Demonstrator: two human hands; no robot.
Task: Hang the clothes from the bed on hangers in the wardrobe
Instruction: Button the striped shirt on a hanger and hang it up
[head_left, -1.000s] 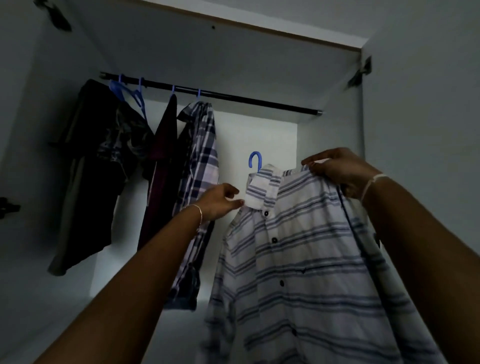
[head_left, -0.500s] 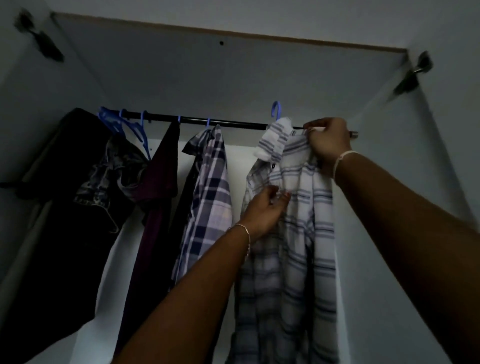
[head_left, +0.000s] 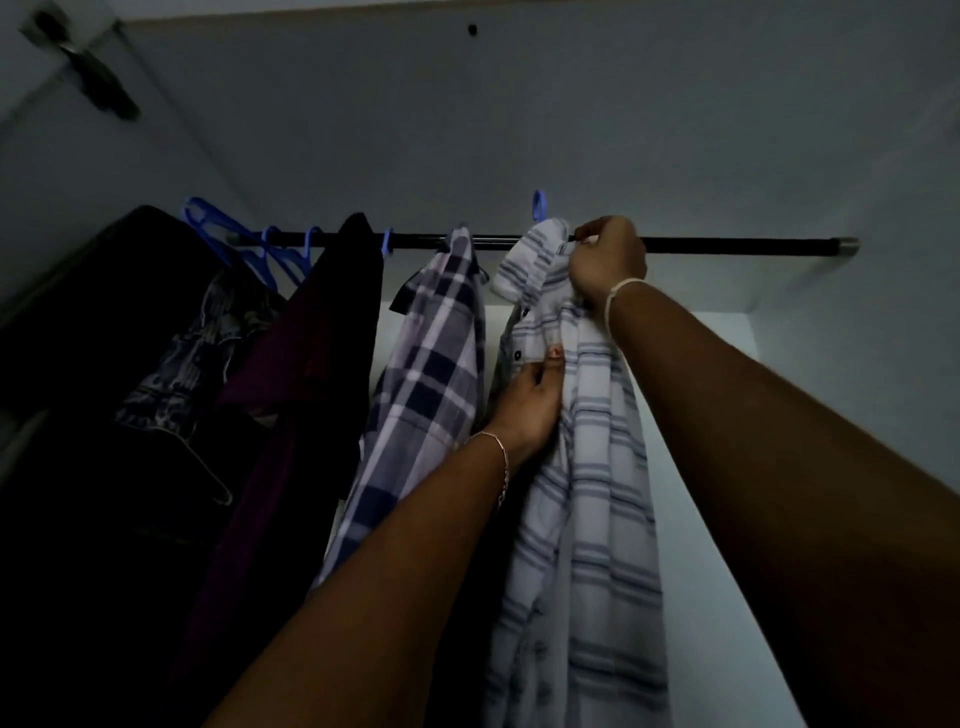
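A white shirt with grey-blue stripes (head_left: 597, 467) hangs on a blue hanger whose hook (head_left: 539, 205) rises just above the black wardrobe rail (head_left: 727, 244). My right hand (head_left: 605, 262) grips the shirt's shoulder and collar right at the rail. Lower down, my left hand (head_left: 530, 400) pinches the shirt's button placket at chest height. Whether the hook rests on the rail cannot be told.
To the left hang a plaid shirt (head_left: 431, 374), a dark maroon garment (head_left: 311, 389), a black printed garment (head_left: 156, 338) and spare blue hangers (head_left: 244, 244). The rail's right part is bare up to the white side wall (head_left: 857, 364). A door hinge (head_left: 98, 83) sits top left.
The striped shirt on its hanger has been lifted from chest height up to the rail. My left hand slid from the collar down to the placket. The view tilted upward.
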